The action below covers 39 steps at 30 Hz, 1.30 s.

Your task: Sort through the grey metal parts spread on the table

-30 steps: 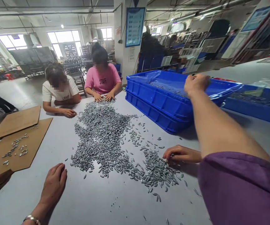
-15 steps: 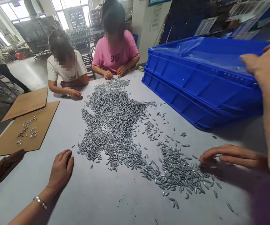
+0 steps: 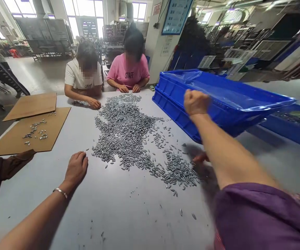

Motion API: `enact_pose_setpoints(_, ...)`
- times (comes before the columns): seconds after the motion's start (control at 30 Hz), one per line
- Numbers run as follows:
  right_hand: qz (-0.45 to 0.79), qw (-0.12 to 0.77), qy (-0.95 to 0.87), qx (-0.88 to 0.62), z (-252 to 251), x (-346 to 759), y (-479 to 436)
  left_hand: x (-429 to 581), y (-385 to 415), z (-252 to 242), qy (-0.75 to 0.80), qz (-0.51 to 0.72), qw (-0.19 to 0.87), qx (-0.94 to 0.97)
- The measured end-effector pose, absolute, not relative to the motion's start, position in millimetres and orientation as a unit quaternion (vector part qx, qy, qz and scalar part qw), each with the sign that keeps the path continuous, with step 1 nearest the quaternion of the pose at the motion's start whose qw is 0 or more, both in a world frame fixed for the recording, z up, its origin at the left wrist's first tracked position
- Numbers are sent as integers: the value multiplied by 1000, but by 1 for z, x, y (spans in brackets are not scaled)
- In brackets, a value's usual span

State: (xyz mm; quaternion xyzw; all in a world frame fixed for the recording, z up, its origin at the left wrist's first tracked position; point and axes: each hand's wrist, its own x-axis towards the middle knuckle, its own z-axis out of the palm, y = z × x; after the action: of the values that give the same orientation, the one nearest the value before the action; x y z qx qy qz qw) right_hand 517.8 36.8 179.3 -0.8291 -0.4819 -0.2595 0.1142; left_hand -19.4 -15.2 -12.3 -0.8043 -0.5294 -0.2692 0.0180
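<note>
My left hand point(image 3: 76, 167), with a silver bracelet point(image 3: 59, 191) at the wrist, rests palm down on the white table point(image 3: 108, 215). Close to its fingertips begins a large pile of small silver, pointed-oval pieces point(image 3: 124, 139). My right hand point(image 3: 197, 101), below a purple sleeve point(image 3: 259, 215), is raised in front of the near side of a blue plastic crate point(image 3: 174, 99). Its fingers are curled closed; what they hold, if anything, is hidden. Clear plastic film point(image 3: 230, 95) lines the crate. Beneath my forearm, another person's hand point(image 3: 201, 158) is partly covered beside the smaller heap.
Two people point(image 3: 83, 73) sit across the table, their hands by the pieces. Cardboard sheets point(image 3: 35, 133) bearing a few pieces lie at left. A dark-sleeved arm point(image 3: 11, 166) reaches in there. Another blue container point(image 3: 293, 126) stands at right.
The view has swung to the right. My right hand has gone from the crate's near right rim to farther left along its side, now closed. My left hand stays on the table.
</note>
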Motion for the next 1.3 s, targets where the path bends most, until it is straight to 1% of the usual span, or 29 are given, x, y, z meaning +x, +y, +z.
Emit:
enact_pose_setpoints(0.03,-213,149,-514,-818,174,492,36,-20,-15,-13,-527,-273,16,-804)
enact_pose_setpoints(0.1,-180,160,-555,-796,159,442,33,-21,-15,-14,-527,-282,11,-801)
enact_pose_setpoints(0.17,-70,190,-633,-748,139,398,28,-22,-16,-16,-529,-292,2,-797)
enact_pose_setpoints(0.2,-45,188,-655,-731,128,378,24,-22,-16,-16,-530,-296,-4,-795)
enact_pose_setpoints(0.4,24,176,-714,-677,56,282,-18,-25,-17,-21,-517,-309,-21,-798)
enact_pose_setpoints(0.53,33,194,-692,-695,12,242,-56,-27,-15,-23,-514,-320,-27,-796)
enact_pose_setpoints(0.6,54,209,-665,-715,-8,224,-68,-26,-12,-24,-529,-329,-65,-780)
enact_pose_setpoints(0.7,71,219,-643,-731,-28,197,-68,-13,-5,-24,-529,-377,-183,-738)
enact_pose_setpoints(0.73,69,219,-646,-728,-31,188,-63,-6,-2,-24,-515,-399,-225,-725)
enact_pose_setpoints(0.8,62,219,-664,-712,-31,172,-47,10,4,-21,-486,-419,-272,-717)
enact_pose_setpoints(0.9,56,223,-690,-686,-24,158,-22,27,12,-16,-466,-448,-308,-698)
enact_pose_setpoints(0.97,52,235,-690,-683,-21,154,-13,27,15,-13,-489,-517,-335,-618)
enact_pose_setpoints(1.03,48,248,-684,-685,-19,151,-11,20,18,-14,-524,-586,-348,-511)
enact_pose_setpoints(1.1,43,254,-694,-673,-18,147,-15,11,19,-17,-544,-621,-348,-444)
enact_pose_setpoints(1.3,41,234,-738,-631,-11,141,-15,5,18,-25,-527,-640,-388,-404)
